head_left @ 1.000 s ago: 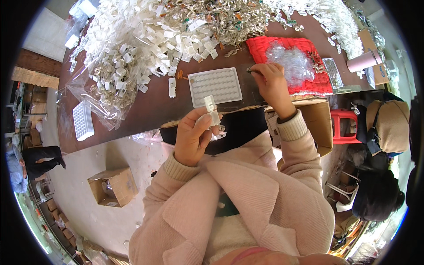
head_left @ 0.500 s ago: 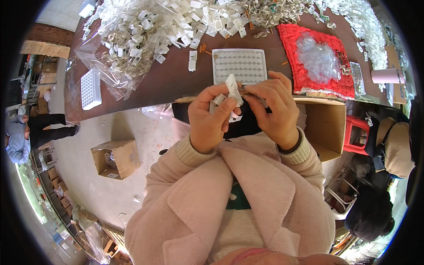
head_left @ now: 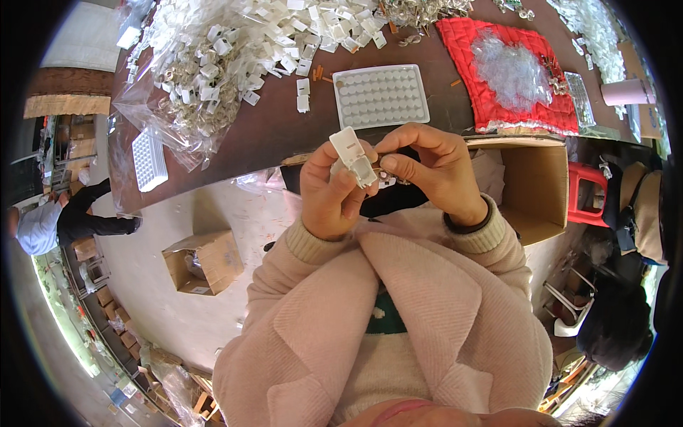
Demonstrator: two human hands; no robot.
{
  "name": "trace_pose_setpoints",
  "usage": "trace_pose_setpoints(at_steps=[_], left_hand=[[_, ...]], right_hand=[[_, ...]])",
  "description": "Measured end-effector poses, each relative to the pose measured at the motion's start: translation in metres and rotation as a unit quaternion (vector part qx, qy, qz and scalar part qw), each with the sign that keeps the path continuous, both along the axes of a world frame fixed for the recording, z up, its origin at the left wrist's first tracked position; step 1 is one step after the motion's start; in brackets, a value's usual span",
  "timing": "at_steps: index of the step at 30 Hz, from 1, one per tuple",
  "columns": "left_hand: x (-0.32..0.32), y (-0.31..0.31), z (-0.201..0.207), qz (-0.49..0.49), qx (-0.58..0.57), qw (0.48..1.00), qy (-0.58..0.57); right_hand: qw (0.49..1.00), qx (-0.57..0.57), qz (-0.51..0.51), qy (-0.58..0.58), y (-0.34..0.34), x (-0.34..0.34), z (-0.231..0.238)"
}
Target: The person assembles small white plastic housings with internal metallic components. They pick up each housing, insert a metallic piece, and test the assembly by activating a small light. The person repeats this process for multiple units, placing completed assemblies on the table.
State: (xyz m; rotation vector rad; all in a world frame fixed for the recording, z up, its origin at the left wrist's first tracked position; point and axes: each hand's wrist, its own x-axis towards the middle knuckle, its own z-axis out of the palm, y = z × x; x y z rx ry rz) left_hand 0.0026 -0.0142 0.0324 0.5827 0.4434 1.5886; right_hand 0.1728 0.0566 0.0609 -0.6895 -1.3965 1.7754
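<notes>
A small white hinged plastic box (head_left: 348,146) with its lid up is gripped between the thumb and fingers of my left hand (head_left: 325,196), in front of my chest. Close to the box's right side, my right hand (head_left: 448,174) has its thumb and index finger curled together. Below its fingertips shows a small shiny metal piece (head_left: 391,176), whose kind I cannot make out. Just beyond the hands, a white tray (head_left: 427,107) with rows of small hollows lies on the brown table (head_left: 256,146).
A large pile of white boxes (head_left: 277,32) and clear-wrapped metal pieces (head_left: 206,92) covers the far left. Red quilted cloth (head_left: 455,53) bearing clear plastic bags (head_left: 509,67) lies to the right. A cardboard box (head_left: 533,185) sits below the table edge. At left, a person (head_left: 39,228) stands.
The white box in my left hand has turned, so its open inside now faces up. My right hand has shifted slightly down, and the whole view has moved a little.
</notes>
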Motion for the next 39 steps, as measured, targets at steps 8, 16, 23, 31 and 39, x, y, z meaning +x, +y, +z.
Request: trace_pose_setpoints(at_steps=[8,16,23,31,39], left_hand=[[-0.003,0.001,-0.005,-0.011,-0.003,1.000,-0.011],[-0.003,0.003,-0.004,-0.003,-0.005,1.000,0.002],[-0.004,0.006,0.002,-0.005,-0.035,0.997,-0.070],[-0.003,0.010,0.004,0.012,-0.093,0.995,-0.043],[0.010,0.007,0.000,0.153,-0.066,0.981,0.095]], right_hand=[[0.972,0.208,-0.079,-0.069,0.002,-0.004,-0.002],[0.971,0.204,-0.101,-0.078,-0.001,-0.008,-0.002],[0.974,0.179,-0.124,-0.059,-0.008,-0.016,0.000],[0.832,0.491,-0.224,-0.132,0.009,-0.018,0.001],[0.910,0.342,-0.182,-0.150,-0.004,-0.018,0.019]])
